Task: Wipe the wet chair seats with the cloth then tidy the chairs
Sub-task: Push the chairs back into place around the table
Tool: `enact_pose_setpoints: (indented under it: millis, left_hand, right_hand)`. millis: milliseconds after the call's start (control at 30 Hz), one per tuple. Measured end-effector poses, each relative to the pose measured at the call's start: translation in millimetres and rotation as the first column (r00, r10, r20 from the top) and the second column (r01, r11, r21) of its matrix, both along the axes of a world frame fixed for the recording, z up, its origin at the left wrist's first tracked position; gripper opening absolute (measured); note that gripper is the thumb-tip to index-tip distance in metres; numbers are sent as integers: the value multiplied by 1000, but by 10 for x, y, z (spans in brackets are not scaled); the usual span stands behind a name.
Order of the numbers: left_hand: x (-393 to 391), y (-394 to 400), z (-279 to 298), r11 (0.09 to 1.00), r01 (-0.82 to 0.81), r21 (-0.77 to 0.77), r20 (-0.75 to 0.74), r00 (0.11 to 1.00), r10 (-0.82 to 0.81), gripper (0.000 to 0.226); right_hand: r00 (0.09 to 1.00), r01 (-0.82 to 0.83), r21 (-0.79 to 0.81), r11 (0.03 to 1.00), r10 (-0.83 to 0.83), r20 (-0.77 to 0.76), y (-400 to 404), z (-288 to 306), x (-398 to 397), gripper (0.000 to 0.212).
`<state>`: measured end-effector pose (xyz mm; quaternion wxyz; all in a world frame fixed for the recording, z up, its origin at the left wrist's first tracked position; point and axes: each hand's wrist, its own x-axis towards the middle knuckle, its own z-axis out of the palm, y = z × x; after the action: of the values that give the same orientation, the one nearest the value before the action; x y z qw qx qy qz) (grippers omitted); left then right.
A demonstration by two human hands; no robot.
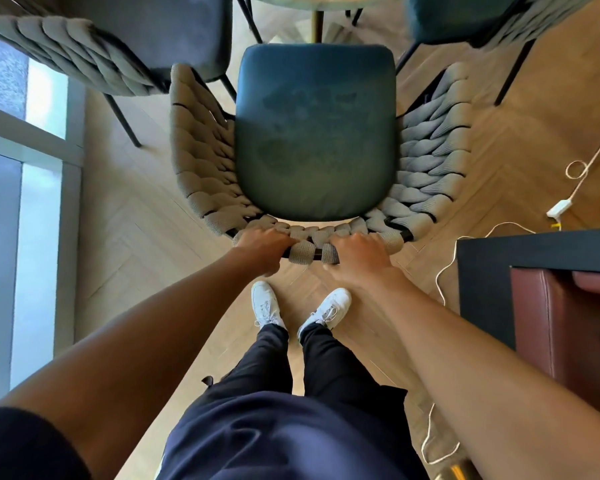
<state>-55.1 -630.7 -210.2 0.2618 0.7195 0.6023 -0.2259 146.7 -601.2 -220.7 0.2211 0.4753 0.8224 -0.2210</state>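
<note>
Head view, looking straight down. I see both hands grasping the woven top rail of the middle chair (315,133): the left hand (264,244) curls over the rail's left part, the right hand (359,251) over its right part, a short stretch of rope weave between them. Beyond the fingers lies the chair's teal seat (315,109), marked with darker blotchy patches near its centre. Further beyond the hands, the seat's far edge meets the table (321,0). A second chair (118,46) stands beyond and left of the left hand, a third chair (465,19) beyond and right of the right hand. A white cable (444,271) trails on the wooden floor right of the right hand. I see no cloth.
</note>
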Motion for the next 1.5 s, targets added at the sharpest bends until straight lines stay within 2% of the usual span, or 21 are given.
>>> enact_pose_setpoints:
  millis: [367, 500, 600, 700, 833, 933, 1133, 1300, 1500]
  left_hand:
    - [13, -8, -51, 998, 26, -50, 6, 1000, -26, 60]
    - [22, 72, 27, 988, 73, -135, 45, 997, -68, 58]
    - [56, 110, 181, 988, 91, -123, 92, 993, -80, 56]
    - [116, 174, 389, 990, 79, -115, 210, 976, -54, 38]
    - [156, 291, 605, 996, 75, -57, 251, 966, -58, 48]
    - [220, 409, 729, 994, 102, -31, 276, 957, -89, 48]
    - [432, 776, 915, 990, 140, -4, 286, 949, -133, 45]
    - [837, 1197, 958, 990, 140, 0, 299, 945, -133, 44]
    - [1638, 1800, 952, 999, 33, 13, 308, 951, -36, 43]
  right_hand:
    - [999, 36, -86, 996, -39, -37, -8, 51, 42, 50]
    - [996, 70, -200, 977, -78, -35, 34, 257, 59, 55]
    - [994, 95, -221, 971, -104, -29, 47, 504, 69, 54]
    - [986, 163, -189, 968, -168, -6, 25, 764, 99, 44]
    - [953, 290, -153, 945, -299, -42, 4, 1052, 154, 42]
    - [913, 389, -132, 912, -401, -72, 10, 1184, 266, 42]
    - [849, 489, -151, 859, -508, -145, 206, 1366, 593, 42]
    - [827, 498, -192, 845, -530, -186, 591, 1351, 1041, 44]
    - [813, 487, -215, 847, -529, -242, 1308, 1213, 1822, 33]
